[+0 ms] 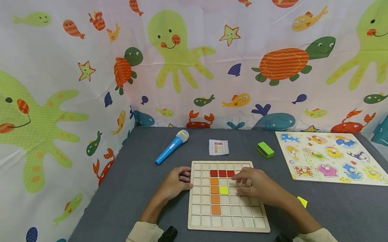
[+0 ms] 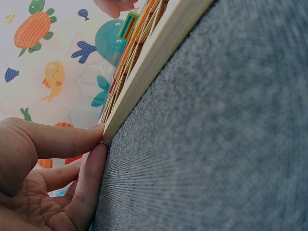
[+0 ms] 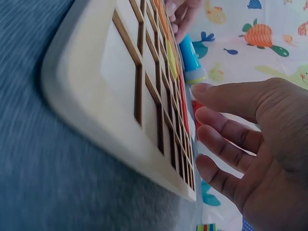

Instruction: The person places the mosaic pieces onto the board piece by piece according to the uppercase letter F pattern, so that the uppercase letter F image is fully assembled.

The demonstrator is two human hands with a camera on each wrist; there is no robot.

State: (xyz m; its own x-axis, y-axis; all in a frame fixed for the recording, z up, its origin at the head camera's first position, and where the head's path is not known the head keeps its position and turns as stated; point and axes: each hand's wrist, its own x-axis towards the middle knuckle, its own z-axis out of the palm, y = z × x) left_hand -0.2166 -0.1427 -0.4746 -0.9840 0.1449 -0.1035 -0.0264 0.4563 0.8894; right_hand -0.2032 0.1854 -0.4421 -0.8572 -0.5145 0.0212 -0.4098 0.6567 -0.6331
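A wooden grid board [image 1: 229, 230] lies flat on the table. Three red tiles [image 1: 222, 173] form a row in it, with several orange tiles [image 1: 215, 199] in a column below the leftmost. One yellow tile [image 1: 224, 190] sits beside that column. My left hand [image 1: 174, 183] pinches the board's left edge between thumb and finger, seen close in the left wrist view. Over the board's right half is my right hand [image 1: 260, 186], fingertips close to the rightmost red tile. In the right wrist view its thumb and fingers are apart, loosely bent, with nothing visible between them.
Behind the board lie a small pattern card [image 1: 218, 147], a blue toy microphone [image 1: 172, 147] and a green striped block [image 1: 265, 150]. A sea-animal puzzle board [image 1: 332, 158] lies at right. A loose yellow tile [image 1: 302, 201] rests near the right forearm.
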